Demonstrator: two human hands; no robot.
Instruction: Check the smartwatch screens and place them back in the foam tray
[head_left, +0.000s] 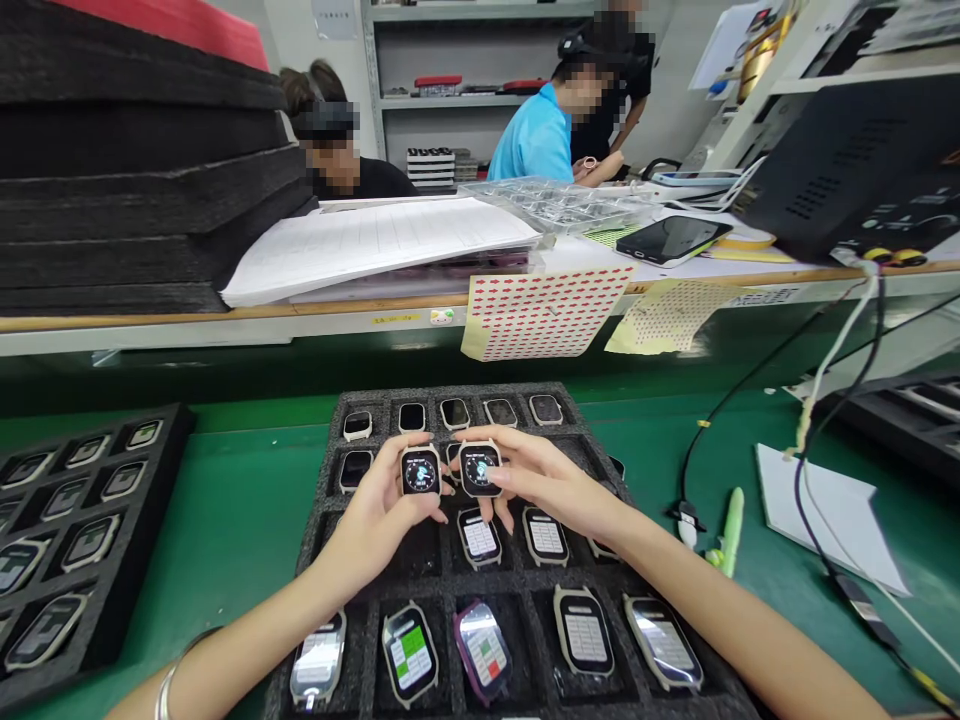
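The left hand (379, 520) has its fingers closed on the edges of one smartwatch (420, 472). The right hand (551, 485) pinches a second smartwatch (480, 468). Both are just above the foam tray (465, 393). They seem light, with smooth, fragile glass, so the case sides are the safest hold.

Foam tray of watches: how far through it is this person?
Looks done: the near-row watches show lit screens. In hand: the left hand holds a lit watch, the right hand a second lit watch, over the tray. Left: the back-row watches are dark, likely untouched.
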